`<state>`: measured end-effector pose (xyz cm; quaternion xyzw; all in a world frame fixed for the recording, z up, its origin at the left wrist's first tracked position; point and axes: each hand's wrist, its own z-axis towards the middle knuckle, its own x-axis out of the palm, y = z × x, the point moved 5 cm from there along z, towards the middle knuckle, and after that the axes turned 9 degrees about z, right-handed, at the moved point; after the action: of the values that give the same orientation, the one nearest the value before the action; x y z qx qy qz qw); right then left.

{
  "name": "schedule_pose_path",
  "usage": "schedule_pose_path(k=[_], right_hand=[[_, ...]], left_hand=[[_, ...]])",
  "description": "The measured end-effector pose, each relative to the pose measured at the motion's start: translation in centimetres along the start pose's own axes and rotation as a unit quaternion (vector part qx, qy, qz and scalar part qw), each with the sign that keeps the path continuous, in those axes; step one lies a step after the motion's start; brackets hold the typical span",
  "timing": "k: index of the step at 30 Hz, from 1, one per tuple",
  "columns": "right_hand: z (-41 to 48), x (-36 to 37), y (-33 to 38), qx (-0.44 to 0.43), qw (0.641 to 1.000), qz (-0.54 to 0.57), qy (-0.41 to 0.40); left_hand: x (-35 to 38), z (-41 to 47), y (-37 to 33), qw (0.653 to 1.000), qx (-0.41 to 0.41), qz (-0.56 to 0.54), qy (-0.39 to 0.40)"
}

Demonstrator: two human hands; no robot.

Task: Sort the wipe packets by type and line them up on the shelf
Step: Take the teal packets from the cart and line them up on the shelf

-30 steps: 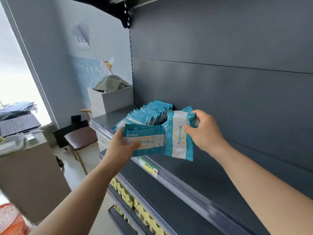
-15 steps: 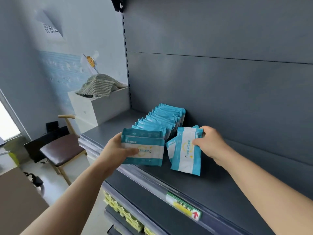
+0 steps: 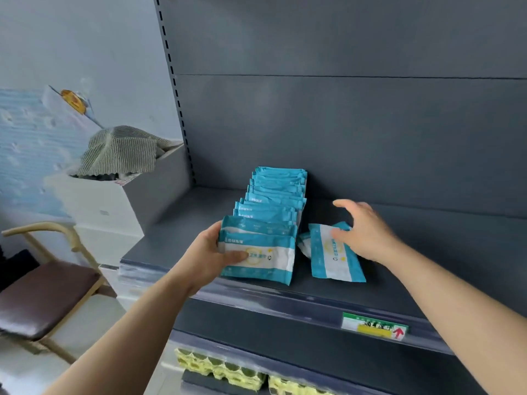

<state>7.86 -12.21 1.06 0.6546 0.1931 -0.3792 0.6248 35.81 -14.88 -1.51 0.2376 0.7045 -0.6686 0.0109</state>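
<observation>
The loose packet (image 3: pixel 333 258) lies flat on the shelf (image 3: pixel 422 283), right of centre in the frame, just beside the row of packets (image 3: pixel 273 201) and apart from it. Its long axis runs from the near edge toward the back wall, slightly slanted, while the packets in the row stand on edge with their long axes across the frame. To join a row it would probably need a quarter turn and standing up. Corners of at least one more packet show from under it.

The right hand (image 3: pixel 365 232) is the nearer one. It hovers over the packet's far end with fingers spread and relaxed, and whether the fingertips touch the film is hard to tell. The left hand (image 3: pixel 211 252) grips the front packet (image 3: pixel 259 258) at the near end of the row, thumb across its face and fingers behind.

The packets are soft, glossy teal-and-white film pouches, flat and rectangular with crimped ends, so they are likely to be slippery and to slump. The shelf is matte dark grey metal with a clear plastic front rail carrying a green-and-yellow price tag (image 3: pixel 373 326). Yellow egg trays (image 3: pixel 222 372) sit below.
</observation>
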Motion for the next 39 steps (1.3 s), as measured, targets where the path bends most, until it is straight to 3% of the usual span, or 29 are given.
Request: schedule_pose_path(k=[3, 6, 8, 11, 13, 15, 17, 22, 25, 27, 30, 33, 35, 39], right_hand=[[-1.1, 0.8, 5.1, -0.117, 0.99, 0.075, 0.039], [-1.3, 3.3, 8.8, -0.138, 0.979, 0.079, 0.132], [-0.7, 4.5, 10.1, -0.141, 0.976, 0.062, 0.152], [0.1, 4.8, 10.6, -0.128, 0.981, 0.032, 0.141], [0.3, 3.2, 10.4, -0.129, 0.989, 0.026, 0.067], [0.2, 0.6, 9.4, -0.112, 0.99, 0.069, -0.047], [-0.6, -1.1, 7.9, -0.075, 0.976, 0.173, -0.11], [-3.6, 3.9, 5.0, 0.066, 0.936, 0.346, -0.024], [-4.2, 6.9, 4.6, 0.11, 0.903, 0.414, 0.011], [-4.6, 8.1, 5.3, 0.12, 0.895, 0.428, 0.04], [-5.3, 8.4, 5.6, 0.126, 0.911, 0.386, 0.074], [-4.3, 4.8, 3.5, 0.09, 0.976, 0.19, -0.051], [-3.3, 1.9, 1.5, 0.08, 0.989, 0.051, -0.115], [-1.6, 0.4, -1.9, 0.156, 0.987, -0.028, -0.023]], left_hand=[[-0.3, 0.1, -0.1, 0.999, 0.038, 0.031, 0.0], [-0.4, 0.3, -0.3, 0.996, 0.075, 0.054, 0.002], [-0.5, 0.4, -0.4, 0.993, 0.091, 0.071, -0.002], [-0.7, 0.5, 0.0, 0.99, 0.094, 0.1, -0.012], [-1.2, 0.7, 0.7, 0.989, 0.078, 0.124, -0.038], [-1.8, 0.7, 1.6, 0.989, 0.052, 0.12, -0.073], [-1.9, 0.8, 2.5, 0.992, 0.029, 0.076, -0.099], [-0.8, 0.9, 2.4, 0.992, 0.0, 0.016, -0.122], [0.4, 0.6, 2.0, 0.991, -0.015, -0.104, -0.078], [0.8, 0.6, 2.0, 0.989, -0.016, -0.127, -0.072], [0.9, 0.5, 2.0, 0.989, -0.014, -0.089, -0.117], [0.4, 1.0, 2.2, 0.989, -0.023, -0.08, -0.121], [-0.1, 1.5, 2.3, 0.995, -0.022, -0.049, -0.085], [-1.0, 2.7, 1.5, 0.994, -0.019, 0.104, 0.004]])
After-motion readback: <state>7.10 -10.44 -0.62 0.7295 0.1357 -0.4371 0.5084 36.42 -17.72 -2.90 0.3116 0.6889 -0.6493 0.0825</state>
